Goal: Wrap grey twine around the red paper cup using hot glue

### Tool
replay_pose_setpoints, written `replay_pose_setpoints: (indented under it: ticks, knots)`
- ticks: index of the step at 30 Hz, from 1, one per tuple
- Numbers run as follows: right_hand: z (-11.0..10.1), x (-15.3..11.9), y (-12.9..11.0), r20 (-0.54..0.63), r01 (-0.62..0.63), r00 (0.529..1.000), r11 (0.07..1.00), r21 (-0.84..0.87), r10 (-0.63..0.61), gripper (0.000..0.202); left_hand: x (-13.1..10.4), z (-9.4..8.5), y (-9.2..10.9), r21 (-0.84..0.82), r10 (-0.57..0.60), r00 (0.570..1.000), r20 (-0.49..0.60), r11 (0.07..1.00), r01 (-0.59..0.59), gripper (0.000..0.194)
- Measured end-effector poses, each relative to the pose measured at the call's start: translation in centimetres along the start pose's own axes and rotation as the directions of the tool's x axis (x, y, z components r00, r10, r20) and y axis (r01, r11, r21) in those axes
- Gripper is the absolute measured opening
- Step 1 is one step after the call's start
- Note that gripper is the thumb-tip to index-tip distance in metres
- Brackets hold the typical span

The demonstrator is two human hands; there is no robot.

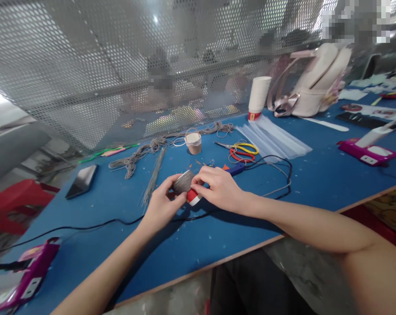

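Note:
My left hand (163, 203) is wrapped round a small red and white paper cup (193, 197), held tilted above the table. Grey cord (184, 182) is wound round much of the cup's side. The fingers of my right hand (217, 188) are pinched at the cup's side, where the wound cord meets the red part; the strand between them is too small to make out. Just past my right hand lies a blue glue gun (236, 169) with an orange part, partly hidden by that hand. A small covered cup (193, 144) stands upright farther back.
Scissors with red and yellow handles (245, 151), clear plastic strips (273, 138), stacked paper cups (259, 97) and grey cord bundles (155, 145) lie behind. A phone (82, 181) is at left. Black cable (96, 226) crosses the table. Purple power strips (368, 152) sit either side. A mesh screen (119, 65) stands behind.

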State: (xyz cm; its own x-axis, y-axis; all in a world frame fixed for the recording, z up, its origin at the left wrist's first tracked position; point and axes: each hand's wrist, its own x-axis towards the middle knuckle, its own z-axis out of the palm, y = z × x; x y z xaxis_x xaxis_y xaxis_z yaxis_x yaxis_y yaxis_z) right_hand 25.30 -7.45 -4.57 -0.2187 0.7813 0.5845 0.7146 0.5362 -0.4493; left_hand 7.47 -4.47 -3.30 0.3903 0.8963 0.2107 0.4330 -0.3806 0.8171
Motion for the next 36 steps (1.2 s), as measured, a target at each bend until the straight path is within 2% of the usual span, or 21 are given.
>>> replay_pose_setpoints:
  ticks: [4,8,15,24,36]
  knots:
    - [-0.4,1.2,0.3,0.008,-0.057,0.998,0.998,-0.017,0.057,0.009,1.6,-0.5,0.0,0.010,0.041,0.999,0.018,0.999,-0.041,0.043]
    - [-0.5,2.6,0.8,-0.059,-0.088,0.994,0.996,-0.008,0.087,0.008,3.5,-0.7,0.1,-0.024,0.062,0.998,0.001,0.998,-0.062,0.046]
    - [-0.4,4.0,2.0,-0.130,-0.085,0.988,0.996,-0.033,0.080,0.009,5.5,0.1,0.2,-0.114,0.075,0.996,-0.053,0.990,-0.081,0.047]
    - [1.0,2.8,3.0,-0.138,-0.095,0.986,0.995,-0.026,0.090,0.010,4.9,1.1,-0.9,-0.171,0.033,0.997,-0.069,0.984,-0.044,0.045]
    - [1.1,2.1,2.5,-0.160,-0.075,0.985,0.995,-0.062,0.064,0.010,3.7,1.3,-0.7,-0.196,0.010,0.998,-0.063,0.980,-0.022,0.046]
